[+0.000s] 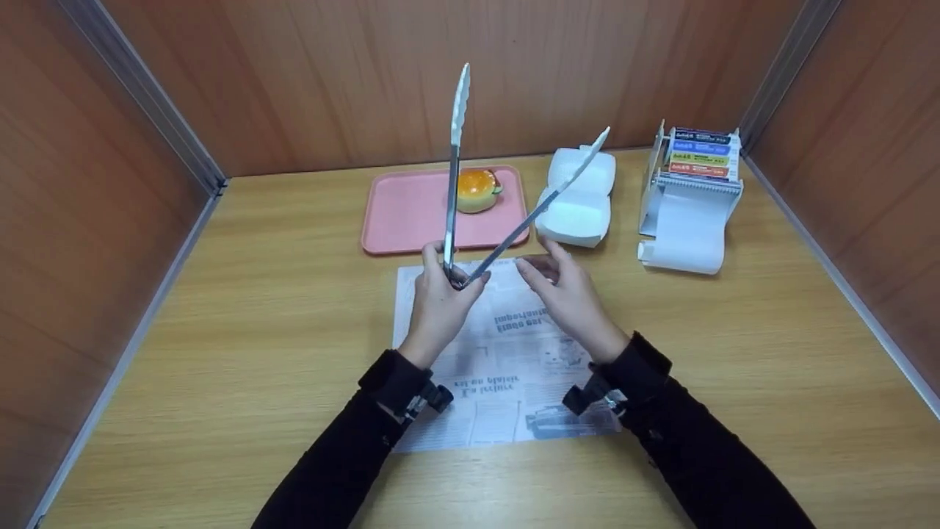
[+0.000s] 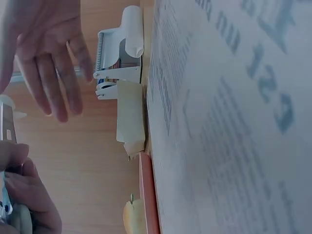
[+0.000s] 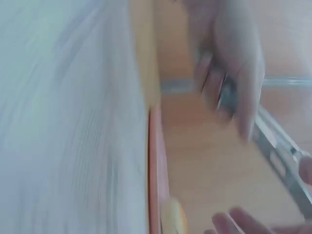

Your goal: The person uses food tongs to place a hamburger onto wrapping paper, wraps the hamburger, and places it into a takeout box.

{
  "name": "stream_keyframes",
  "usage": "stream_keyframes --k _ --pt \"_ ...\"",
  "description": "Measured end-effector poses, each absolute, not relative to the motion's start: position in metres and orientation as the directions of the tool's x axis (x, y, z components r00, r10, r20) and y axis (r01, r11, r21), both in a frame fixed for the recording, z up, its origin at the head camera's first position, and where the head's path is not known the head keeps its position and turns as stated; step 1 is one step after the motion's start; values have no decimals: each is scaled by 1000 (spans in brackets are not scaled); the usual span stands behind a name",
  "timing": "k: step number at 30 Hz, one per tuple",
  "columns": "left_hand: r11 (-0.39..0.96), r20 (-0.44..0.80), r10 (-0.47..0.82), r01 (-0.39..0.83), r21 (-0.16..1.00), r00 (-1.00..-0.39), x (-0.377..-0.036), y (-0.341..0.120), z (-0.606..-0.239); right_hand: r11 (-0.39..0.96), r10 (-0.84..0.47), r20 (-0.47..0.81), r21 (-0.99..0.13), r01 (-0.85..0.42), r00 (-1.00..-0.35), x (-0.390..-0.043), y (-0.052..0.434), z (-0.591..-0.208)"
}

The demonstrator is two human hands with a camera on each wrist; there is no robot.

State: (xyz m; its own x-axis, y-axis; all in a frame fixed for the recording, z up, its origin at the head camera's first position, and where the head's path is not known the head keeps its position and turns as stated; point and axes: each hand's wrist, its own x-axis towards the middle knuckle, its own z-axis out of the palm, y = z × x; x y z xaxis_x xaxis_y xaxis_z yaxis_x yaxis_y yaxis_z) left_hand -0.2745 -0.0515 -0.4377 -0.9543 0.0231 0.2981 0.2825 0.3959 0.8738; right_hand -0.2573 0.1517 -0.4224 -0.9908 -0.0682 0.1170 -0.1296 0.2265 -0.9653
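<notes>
My left hand (image 1: 445, 288) grips a pair of metal tongs (image 1: 454, 158) at the hinge, above a sheet of newspaper (image 1: 499, 353). The tongs' arms are spread wide: one points straight up, the other slants right over a white clamshell box (image 1: 580, 198). My right hand (image 1: 549, 270) hovers just right of the hinge, fingers relaxed and holding nothing. The left wrist view shows that open right hand (image 2: 44, 63) and my left fingers (image 2: 24, 195). In the blurred right wrist view the left hand (image 3: 234, 63) holds the tongs (image 3: 285, 163).
A pink tray (image 1: 411, 213) with a toy burger (image 1: 477, 189) sits behind the newspaper. A white paper-roll dispenser (image 1: 690, 202) stands at the back right. Wooden walls close in the table (image 1: 220, 308) on three sides.
</notes>
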Motion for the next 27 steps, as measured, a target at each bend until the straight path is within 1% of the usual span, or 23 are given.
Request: stream_keyframes --k 2,4,6,11,14,16,19,23,27 --pt "436 313 27 292 851 -950 -274 -48 -439 31 -16 60 -998 -61 -998 -259 135 -420" --pt "471 316 40 297 831 -948 -273 -45 -442 -130 19 6 -991 -8 -1000 -261 119 -418" --pt "475 307 70 302 827 -949 -271 -43 -445 -195 47 -38 -980 28 -998 -261 107 -416" --pt "433 269 209 336 837 -940 -263 -35 -449 -221 141 -103 -973 70 -985 -259 89 -415" --pt "433 263 288 370 822 -921 -255 -29 -450 -263 199 -106 -963 51 -974 -258 85 -416" --pt "451 260 317 386 805 -912 -251 -26 -450 -290 225 -100 -957 31 -969 -258 84 -417" --pt "486 254 347 405 774 -903 -246 -23 -448 -309 241 -89 -951 11 -966 -258 83 -418" --pt "528 243 377 423 736 -894 -242 -22 -447 -287 240 -47 -958 -24 -970 -258 84 -421" --pt "536 265 410 465 704 -873 -244 -23 -446 -261 222 -26 -965 -34 -975 -260 91 -419"
